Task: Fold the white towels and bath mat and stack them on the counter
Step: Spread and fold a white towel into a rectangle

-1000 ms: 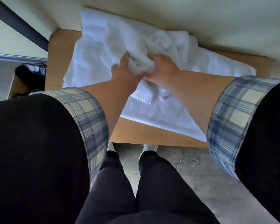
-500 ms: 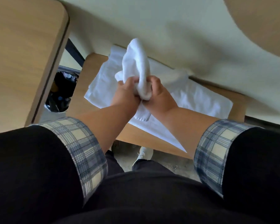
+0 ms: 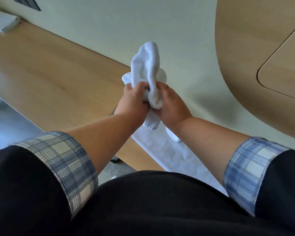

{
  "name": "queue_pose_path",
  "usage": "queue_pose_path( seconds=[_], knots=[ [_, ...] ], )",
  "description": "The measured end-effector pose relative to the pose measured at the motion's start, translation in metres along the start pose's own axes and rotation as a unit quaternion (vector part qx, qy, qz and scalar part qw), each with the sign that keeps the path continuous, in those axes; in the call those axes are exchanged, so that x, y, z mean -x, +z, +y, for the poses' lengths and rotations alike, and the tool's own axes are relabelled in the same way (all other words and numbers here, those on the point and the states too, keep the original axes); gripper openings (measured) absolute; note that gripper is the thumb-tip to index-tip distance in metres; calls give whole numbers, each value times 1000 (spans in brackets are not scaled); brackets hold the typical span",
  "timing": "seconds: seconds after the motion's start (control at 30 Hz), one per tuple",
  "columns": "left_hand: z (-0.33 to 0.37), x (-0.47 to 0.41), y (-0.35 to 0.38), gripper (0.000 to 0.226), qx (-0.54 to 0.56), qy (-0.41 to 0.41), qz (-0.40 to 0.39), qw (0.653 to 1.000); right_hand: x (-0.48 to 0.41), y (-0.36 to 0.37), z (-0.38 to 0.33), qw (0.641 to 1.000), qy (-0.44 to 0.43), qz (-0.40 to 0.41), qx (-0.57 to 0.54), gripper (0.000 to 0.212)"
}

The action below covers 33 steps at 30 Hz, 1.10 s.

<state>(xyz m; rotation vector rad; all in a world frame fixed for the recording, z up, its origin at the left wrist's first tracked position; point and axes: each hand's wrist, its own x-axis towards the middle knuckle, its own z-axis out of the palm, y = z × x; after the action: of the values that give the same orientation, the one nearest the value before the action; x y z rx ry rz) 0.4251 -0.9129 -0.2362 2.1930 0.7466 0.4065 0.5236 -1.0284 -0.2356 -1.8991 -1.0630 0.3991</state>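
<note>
A small white towel [image 3: 147,65] is bunched and raised in the air in front of me. My left hand [image 3: 133,97] and my right hand [image 3: 171,103] grip it together at its middle; a loop stands up above the fists and a hemmed end [image 3: 151,124] hangs below them. Another white towel or mat [image 3: 162,150] lies flat on a low wooden surface [image 3: 136,150] beneath my arms, largely hidden by my forearms and body.
A long wooden counter [image 3: 49,70] runs along the pale wall [image 3: 143,23] on the left. A rounded wooden panel [image 3: 262,48] fills the upper right. A white object [image 3: 2,21] sits at the counter's far left end. Grey floor [image 3: 10,123] shows lower left.
Both hands have lifted the bunched towel up off the spread towel. My view has swung up and left, bringing the long counter into sight.
</note>
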Motion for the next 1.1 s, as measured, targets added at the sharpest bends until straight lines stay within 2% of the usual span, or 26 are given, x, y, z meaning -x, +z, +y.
queue_pose_path(
  seconds=[0.27,0.4,0.47,0.53,0.63,0.8,0.9,1.1],
  knots=[
    [-40,18,-111,39,26,6,126,992,-44,68,-95,986,-153,-12,70,37],
    [-74,27,-176,38,15,7,149,989,-63,123,-140,978,-179,-2,106,40],
    [-98,29,-225,40,0,20,157,987,-77,160,-173,976,-191,-21,101,43],
    [-122,30,-274,41,-23,42,162,986,-93,197,-204,971,-217,-2,102,44],
    [-155,26,-344,41,-63,61,154,984,-114,251,-248,973,-211,29,92,47],
    [-208,23,-436,40,-85,54,153,983,-152,333,-310,974,-196,31,112,46],
    [-242,20,-473,38,-88,45,160,982,-172,370,-331,975,-193,8,113,50],
    [-309,-20,-519,40,-98,33,168,980,-225,434,-350,963,-218,50,149,66]
  ],
)
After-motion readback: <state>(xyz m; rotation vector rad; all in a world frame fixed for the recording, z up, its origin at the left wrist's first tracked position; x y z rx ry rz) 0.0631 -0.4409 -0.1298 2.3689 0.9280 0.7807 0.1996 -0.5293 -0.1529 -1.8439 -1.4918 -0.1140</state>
